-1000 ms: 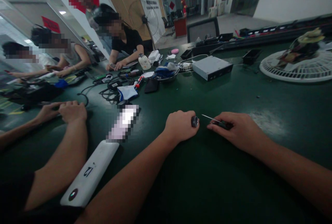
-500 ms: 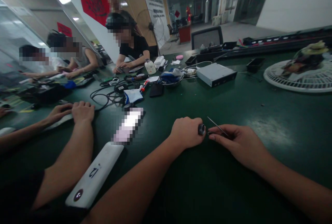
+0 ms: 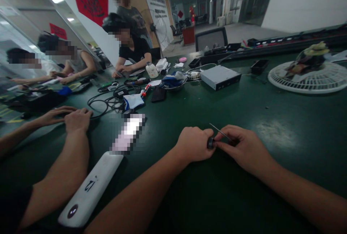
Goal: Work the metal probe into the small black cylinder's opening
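My left hand [image 3: 193, 143] is closed in a fist around a dark cylindrical object. Only the object's round, hollow-looking end [image 3: 210, 143] shows past my thumb and forefinger; the rest is hidden in the palm. My right hand [image 3: 244, 145] is closed too, its thumb and forefinger pinched against that end. A thin metal rod [image 3: 219, 130] sticks out of the right hand, slanting up to the left above the fingertips. Whatever small piece lies between the right fingertips is hidden now. Both hands are just over the dark green tabletop [image 3: 230, 105].
Left of my forearm lies a white handheld device [image 3: 92, 188] with a lit screen. A co-worker's hands [image 3: 77, 120] rest further left. Beyond are black cables [image 3: 104, 103], a cloth pouch [image 3: 134, 101], a grey drive box [image 3: 220, 76] and a white fan grille [image 3: 306, 78].
My right hand has come left until its fingertips meet the end of the cylinder. A small dark piece seen earlier at those fingertips is now hidden. The view has shifted slightly right.
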A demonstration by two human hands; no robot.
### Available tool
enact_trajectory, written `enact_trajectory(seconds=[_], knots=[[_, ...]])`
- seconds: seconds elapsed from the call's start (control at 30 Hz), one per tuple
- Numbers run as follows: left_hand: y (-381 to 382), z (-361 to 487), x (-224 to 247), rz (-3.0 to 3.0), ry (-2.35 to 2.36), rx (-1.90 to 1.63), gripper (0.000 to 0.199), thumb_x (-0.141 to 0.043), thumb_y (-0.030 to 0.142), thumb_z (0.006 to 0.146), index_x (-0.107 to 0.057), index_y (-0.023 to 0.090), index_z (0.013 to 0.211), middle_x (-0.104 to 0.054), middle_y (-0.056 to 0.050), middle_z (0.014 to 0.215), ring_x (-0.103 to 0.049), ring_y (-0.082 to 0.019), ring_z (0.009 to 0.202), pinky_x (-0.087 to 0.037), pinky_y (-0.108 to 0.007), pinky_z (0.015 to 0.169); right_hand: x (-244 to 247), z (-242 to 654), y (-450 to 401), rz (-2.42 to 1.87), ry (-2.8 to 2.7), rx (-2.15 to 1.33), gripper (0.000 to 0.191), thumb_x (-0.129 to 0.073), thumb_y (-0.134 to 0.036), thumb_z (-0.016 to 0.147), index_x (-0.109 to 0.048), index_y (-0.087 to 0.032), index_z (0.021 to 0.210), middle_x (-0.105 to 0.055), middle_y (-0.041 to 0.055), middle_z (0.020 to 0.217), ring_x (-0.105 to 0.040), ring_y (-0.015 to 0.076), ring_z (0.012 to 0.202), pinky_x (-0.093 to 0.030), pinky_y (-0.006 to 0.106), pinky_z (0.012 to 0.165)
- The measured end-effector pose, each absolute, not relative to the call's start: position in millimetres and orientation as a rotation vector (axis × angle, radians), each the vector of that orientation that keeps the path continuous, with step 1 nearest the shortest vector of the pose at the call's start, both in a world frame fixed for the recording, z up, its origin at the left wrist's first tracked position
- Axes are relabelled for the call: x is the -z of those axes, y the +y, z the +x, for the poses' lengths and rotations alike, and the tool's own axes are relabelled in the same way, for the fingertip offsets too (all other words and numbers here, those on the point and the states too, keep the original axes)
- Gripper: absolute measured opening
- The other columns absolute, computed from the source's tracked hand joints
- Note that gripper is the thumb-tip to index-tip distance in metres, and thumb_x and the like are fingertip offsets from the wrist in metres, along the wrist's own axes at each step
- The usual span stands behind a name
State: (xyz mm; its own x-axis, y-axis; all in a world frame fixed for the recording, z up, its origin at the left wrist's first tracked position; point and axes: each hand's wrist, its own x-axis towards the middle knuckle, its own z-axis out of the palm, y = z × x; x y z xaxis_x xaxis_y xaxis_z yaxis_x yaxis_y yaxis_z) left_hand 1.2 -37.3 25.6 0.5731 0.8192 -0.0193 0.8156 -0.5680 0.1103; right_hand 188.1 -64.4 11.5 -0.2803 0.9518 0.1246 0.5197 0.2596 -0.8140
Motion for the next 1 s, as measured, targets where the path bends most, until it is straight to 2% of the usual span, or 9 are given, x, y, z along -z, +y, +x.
enact_trajectory(seconds=[0.23,0.47,0.6,0.77,0.87,1.0], knots=[[-37,2,-24,2.713,1.295,-0.033,0.025,-0.054,0.042,0.081,-0.066,0.024,0.091,-0.071,-0.003,0.077,-0.068,-0.023,0.07,-0.049,-0.033,0.062,-14,188,-67,-1.326,-2.008,-0.897,0.009,-0.065,-0.031,0.084,-0.065,-0.023,0.08,-0.061,-0.0029,0.065,-0.054,0.0132,0.057,-0.04,0.028,0.052],[-35,2,-21,2.729,1.191,-0.008,0.027,-0.055,0.044,0.081,-0.069,0.023,0.09,-0.072,-0.004,0.08,-0.068,-0.023,0.071,-0.05,-0.033,0.065,-9,189,-64,-1.259,-2.067,-0.874,0.005,-0.063,-0.028,0.085,-0.062,-0.022,0.085,-0.064,-0.0028,0.073,-0.056,0.0129,0.061,-0.041,0.028,0.056],[-35,1,-20,2.72,1.181,-0.04,0.027,-0.054,0.043,0.082,-0.07,0.024,0.091,-0.073,-0.002,0.082,-0.068,-0.022,0.072,-0.05,-0.032,0.067,-9,192,-61,-1.179,-2.086,-0.969,0.006,-0.063,-0.027,0.085,-0.06,-0.023,0.086,-0.061,-0.0039,0.071,-0.055,0.0121,0.06,-0.041,0.027,0.055],[-37,1,-20,2.748,1.137,-0.021,0.024,-0.057,0.042,0.079,-0.069,0.025,0.091,-0.073,-0.002,0.082,-0.068,-0.023,0.073,-0.048,-0.032,0.065,-12,191,-64,-1.224,-2.097,-0.904,0.007,-0.064,-0.026,0.082,-0.058,-0.023,0.083,-0.061,-0.0041,0.07,-0.056,0.0124,0.06,-0.039,0.028,0.055],[-35,-1,-19,2.757,1.162,-0.086,0.022,-0.057,0.041,0.079,-0.068,0.025,0.089,-0.071,-0.001,0.077,-0.067,-0.021,0.068,-0.046,-0.031,0.062,-13,189,-65,-1.268,-2.1,-0.883,0.01,-0.064,-0.031,0.084,-0.059,-0.023,0.088,-0.062,-0.0036,0.072,-0.057,0.013,0.061,-0.04,0.029,0.055],[-27,-10,-17,2.7,1.27,-0.198,0.022,-0.055,0.043,0.082,-0.065,0.023,0.082,-0.068,0.0,0.071,-0.063,-0.018,0.063,-0.042,-0.028,0.059,-14,191,-65,-1.218,-2.063,-0.941,0.018,-0.057,-0.032,0.091,-0.054,-0.023,0.106,-0.064,-0.0029,0.077,-0.058,0.0134,0.064,-0.043,0.029,0.056]])
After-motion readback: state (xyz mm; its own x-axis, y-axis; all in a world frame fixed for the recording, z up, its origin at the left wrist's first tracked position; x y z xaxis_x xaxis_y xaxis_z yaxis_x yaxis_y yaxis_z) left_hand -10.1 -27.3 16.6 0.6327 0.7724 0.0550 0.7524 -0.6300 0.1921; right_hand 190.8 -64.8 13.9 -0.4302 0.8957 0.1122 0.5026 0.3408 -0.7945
